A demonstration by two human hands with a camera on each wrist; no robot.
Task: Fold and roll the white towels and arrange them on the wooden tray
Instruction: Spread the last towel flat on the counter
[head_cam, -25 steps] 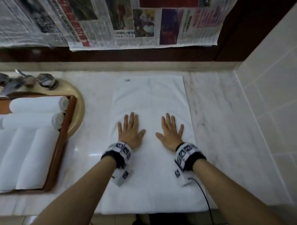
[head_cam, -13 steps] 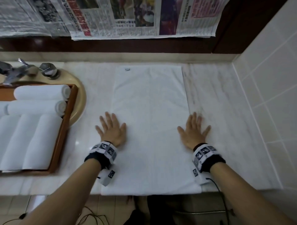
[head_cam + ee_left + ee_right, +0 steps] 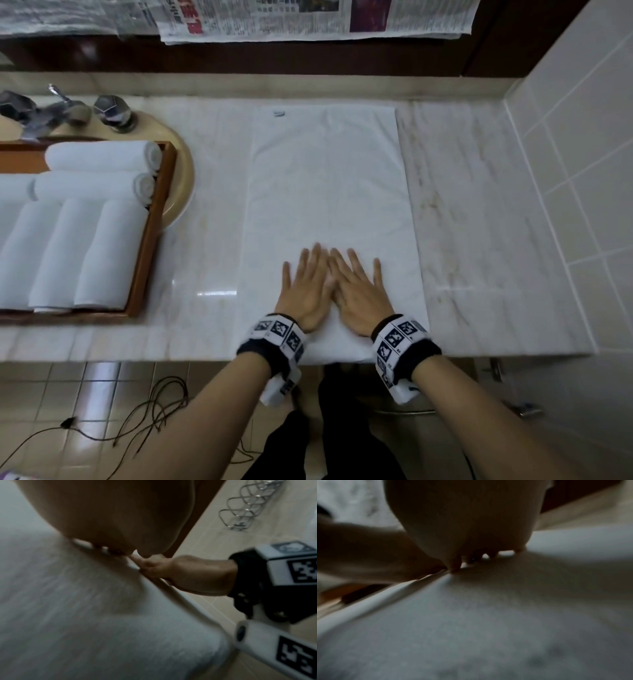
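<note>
A white towel (image 3: 325, 192) lies flat and lengthwise on the marble counter, folded into a long strip. My left hand (image 3: 305, 287) and right hand (image 3: 356, 291) press flat on its near end, side by side and touching, fingers straight. From the left wrist view the towel (image 3: 85, 608) fills the frame and the right hand (image 3: 187, 573) rests at its edge. The right wrist view is dim, with the towel (image 3: 488, 615) under my palm. At the left, the wooden tray (image 3: 147, 240) holds several rolled white towels (image 3: 102, 157).
The tray sits over a beige sink (image 3: 181, 181) with chrome taps (image 3: 113, 113) behind it. A tiled wall (image 3: 582, 154) bounds the counter on the right. Bare marble (image 3: 479, 222) lies right of the towel. Cables (image 3: 137, 421) trail on the floor below.
Both hands slid outward to the towel's side edges, then came back together at the middle of its near end. The head view has tilted down toward the counter's front edge.
</note>
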